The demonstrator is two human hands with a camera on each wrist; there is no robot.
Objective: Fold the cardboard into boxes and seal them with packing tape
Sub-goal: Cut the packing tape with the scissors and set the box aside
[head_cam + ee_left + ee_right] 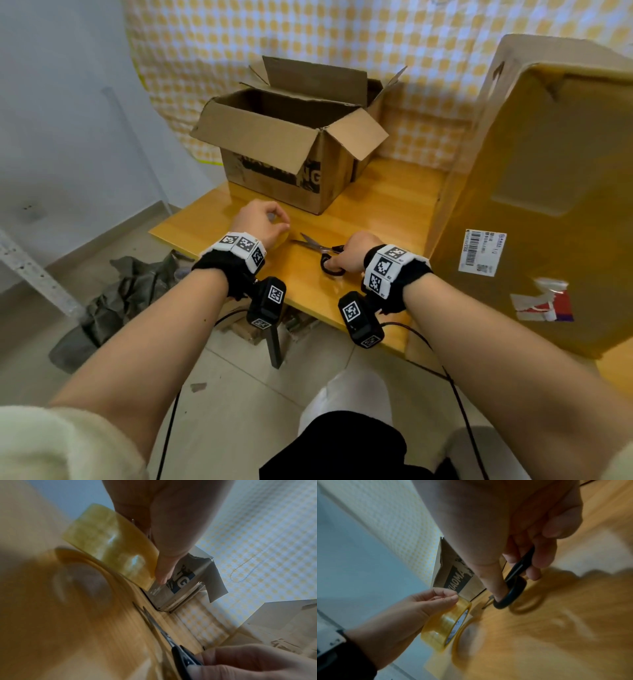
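The open cardboard box (291, 150), its four top flaps standing up and splayed outward, sits on the far part of the yellow wooden table (387, 212), with dark printed lettering on its near side; the right wrist view reads part of it as "XIAOMA". In front of the box, the left hand (260, 222) holds a roll of clear yellowish packing tape (447, 623), fingers and thumb curled over the roll's upper edge, with the roll standing on its rim at the table's left edge. From the head view the roll is almost wholly hidden under that hand. Just to the right, a pair of scissors (318, 248) lies on the tabletop with its blades slightly parted and pointing left toward the tape. The right hand (352, 251) grips the black handles, the thumb through one loop and the other fingers wrapped round the second handle. The two hands are near each other but not touching. At the right, a much larger cardboard box (534, 192) stands on end at the table's right side, bearing a white barcode label (481, 253) and scraps of torn tape. A yellow-and-white checked cloth (342, 34) hangs behind the table.
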